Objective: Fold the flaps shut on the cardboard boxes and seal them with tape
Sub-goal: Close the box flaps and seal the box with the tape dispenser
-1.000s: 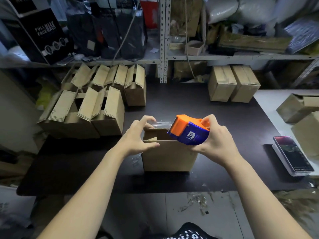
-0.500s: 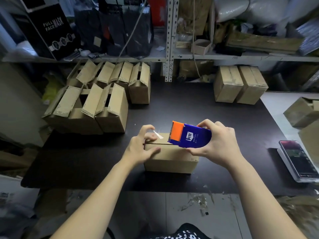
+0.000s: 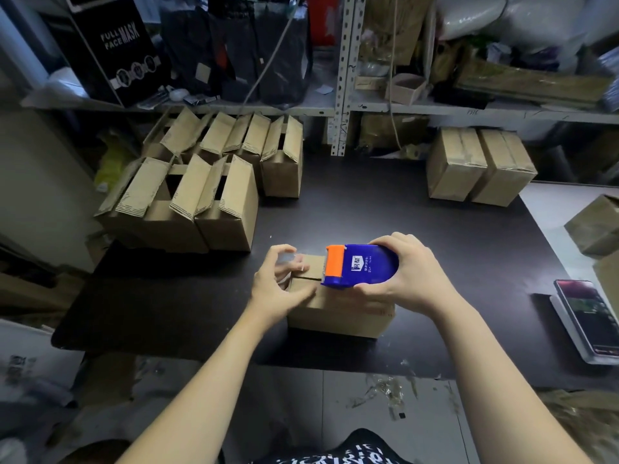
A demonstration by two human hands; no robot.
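Your right fingers grip the blue-and-orange tape dispenser on one cardboard box; your left fingers curl round its end. A black carton reads "FULL FACE MASK".

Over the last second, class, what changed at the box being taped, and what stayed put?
The tape dispenser, tilted a second ago, now lies flat on the closed box, with tape drawn toward the left hand. The right hand still grips the dispenser; the left hand still holds the box end.
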